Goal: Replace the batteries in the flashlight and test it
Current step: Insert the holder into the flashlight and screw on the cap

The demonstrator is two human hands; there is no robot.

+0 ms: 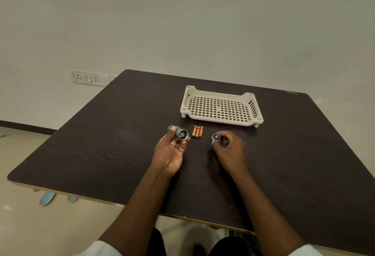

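My left hand (172, 152) grips a grey metal flashlight body (178, 132), its open end turned toward me with the battery holder showing inside. My right hand (229, 150) pinches the small round flashlight cap (216, 137) between thumb and fingertips, just above the dark table (101, 144). Three copper-coloured batteries (197, 131) lie side by side on the table between my two hands, untouched.
A cream perforated plastic tray (221, 106) stands behind the batteries, with nothing in it. A wall socket panel (89, 78) sits beyond the table's far left corner. The table's front edge runs close to my knees.
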